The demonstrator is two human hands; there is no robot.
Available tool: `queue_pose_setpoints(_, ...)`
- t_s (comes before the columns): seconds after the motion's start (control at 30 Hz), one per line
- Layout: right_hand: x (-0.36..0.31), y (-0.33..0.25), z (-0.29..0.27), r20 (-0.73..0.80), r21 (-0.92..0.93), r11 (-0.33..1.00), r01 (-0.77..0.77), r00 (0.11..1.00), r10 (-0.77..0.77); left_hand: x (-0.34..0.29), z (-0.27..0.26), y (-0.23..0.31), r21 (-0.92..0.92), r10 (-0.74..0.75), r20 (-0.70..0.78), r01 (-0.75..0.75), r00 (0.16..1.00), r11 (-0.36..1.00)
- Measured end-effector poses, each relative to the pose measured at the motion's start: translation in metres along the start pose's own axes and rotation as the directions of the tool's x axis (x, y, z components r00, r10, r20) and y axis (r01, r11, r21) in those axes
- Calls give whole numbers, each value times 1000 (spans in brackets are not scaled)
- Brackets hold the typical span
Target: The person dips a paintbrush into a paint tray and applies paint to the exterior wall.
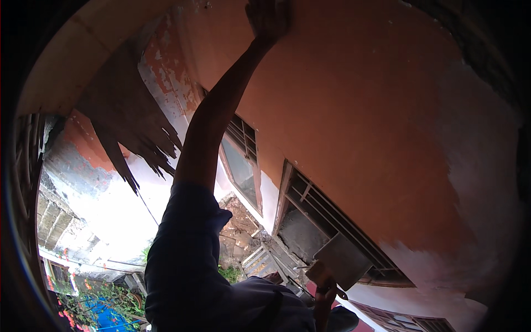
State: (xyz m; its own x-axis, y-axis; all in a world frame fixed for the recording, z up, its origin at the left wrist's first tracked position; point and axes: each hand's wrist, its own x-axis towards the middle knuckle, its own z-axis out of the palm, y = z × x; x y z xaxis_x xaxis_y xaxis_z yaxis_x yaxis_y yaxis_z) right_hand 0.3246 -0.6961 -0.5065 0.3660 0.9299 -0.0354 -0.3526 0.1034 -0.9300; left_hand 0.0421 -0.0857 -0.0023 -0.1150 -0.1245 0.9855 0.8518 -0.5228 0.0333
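Note:
My left arm, in a dark blue sleeve, stretches up to an orange wall (354, 122). At its end my left hand (268, 19) rests against the wall, fingers extended and partly cut off by the top edge. Low on the right, my right hand (323, 303) is closed around a paintbrush (318, 273); shadow hides some of its fingers. Just behind the brush is a flat grey panel (343, 260), in front of a barred window (318, 196). The orange coat ends in a ragged edge against paler wall (475, 166) on the right.
A second window (241, 160) lies beyond my raised arm. Splintered dark boards (130, 110) hang at upper left, beside peeling paint. Far below are rubble (238, 221), a pale wooden frame (260, 263), flowering plants (119, 296) and a blue sheet (108, 315).

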Motion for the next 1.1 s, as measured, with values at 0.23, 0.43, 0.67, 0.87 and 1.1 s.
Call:
queue_pose_setpoints(0.23,1,14,-11,-40,-66,997,28,999,-30,26,-24,12,-114,-324,219,354,920,928)
queue_pose_setpoints(0.43,-1,-7,-2,-66,-85,995,59,996,-65,-55,-25,-47,240,-625,259,578,736,780)
queue_pose_setpoints(0.67,-1,-7,-17,-327,-92,995,28,943,-57,-314,-99,-66,318,-945,319,947,-71,36)
queue_pose_setpoints(0.87,-15,-6,-52,-558,369,927,-68,782,279,-531,-270,-3,488,-810,235,786,-538,-380)
queue_pose_setpoints(1.1,-41,-2,-77,-589,-103,991,-81,808,5,-582,-259,32,762,-645,597,591,-478,266)
